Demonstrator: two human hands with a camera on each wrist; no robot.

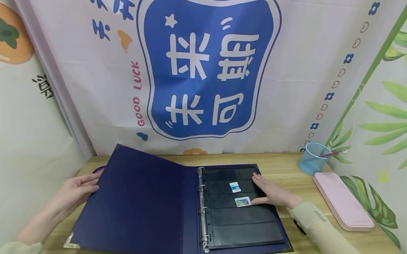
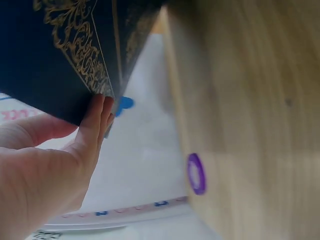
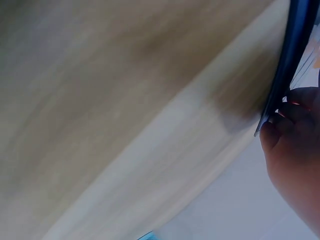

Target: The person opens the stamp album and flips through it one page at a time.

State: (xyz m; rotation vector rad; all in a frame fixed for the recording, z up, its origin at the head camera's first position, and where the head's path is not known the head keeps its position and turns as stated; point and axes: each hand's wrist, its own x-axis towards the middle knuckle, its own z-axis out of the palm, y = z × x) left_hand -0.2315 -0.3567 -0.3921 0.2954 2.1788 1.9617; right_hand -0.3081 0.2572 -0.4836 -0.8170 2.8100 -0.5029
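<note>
A dark blue ring-binder stamp album [image 1: 137,199] lies open, its front cover raised at an angle over the table. At the cover's left edge my left hand [image 1: 75,194] pinches it, thumb on one face and fingers on the other. Gold scrollwork on the outer face shows in the left wrist view, beside the left hand [image 2: 55,165]. My right hand [image 1: 274,191] rests on the right part of the black pocket page [image 1: 245,233], fingers extended. Near its thumb sits a colourful stamp [image 1: 242,201]; a blue-and-white stamp [image 1: 235,187] sits one row above.
At the back right of the wooden table [image 1: 283,152] stands a blue mesh pen cup [image 1: 311,160] holding a pencil. A pink case [image 1: 343,201] lies in front of it. Behind the raised cover is a purple ring-shaped roll [image 2: 196,174]. Printed cloth [image 1: 111,91] hangs around the table.
</note>
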